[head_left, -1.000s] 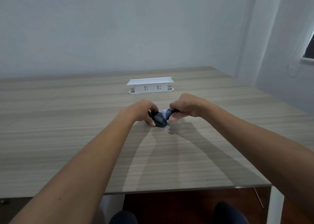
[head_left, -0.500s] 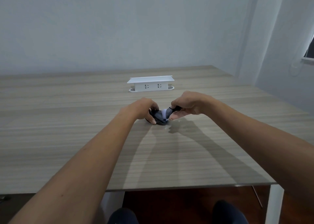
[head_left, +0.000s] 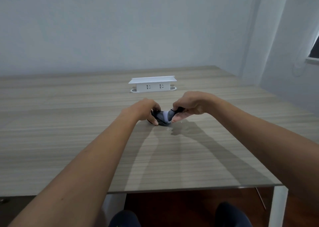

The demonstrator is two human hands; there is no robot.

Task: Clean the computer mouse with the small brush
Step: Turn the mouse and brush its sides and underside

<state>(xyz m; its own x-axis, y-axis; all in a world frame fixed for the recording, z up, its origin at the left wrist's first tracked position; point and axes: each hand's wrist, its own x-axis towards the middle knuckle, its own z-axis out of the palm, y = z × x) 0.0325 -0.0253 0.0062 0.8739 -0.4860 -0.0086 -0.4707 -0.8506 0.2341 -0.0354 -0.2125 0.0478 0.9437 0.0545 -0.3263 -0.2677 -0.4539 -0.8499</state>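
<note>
- Two bare forearms reach from 6 o'clock toward the middle of a wood-grain worktop (head_left: 69,140).
- At centre, the left hand (head_left: 144,110) curls its grip around the left side of a dark computer mouse (head_left: 159,117), which rests on the worktop.
- At 3 o'clock of the mouse, the right hand (head_left: 189,104) pinches a small brush (head_left: 170,113), its pale head touching the mouse's top.
- Farther off, at 12 o'clock, a white socket box (head_left: 152,84) stands near the wall (head_left: 120,28).

Left hand (head_left: 144,109) round dark mouse (head_left: 159,117) on wooden table (head_left: 69,140), right hand (head_left: 190,104) pinching brush (head_left: 170,115) against it.
</note>
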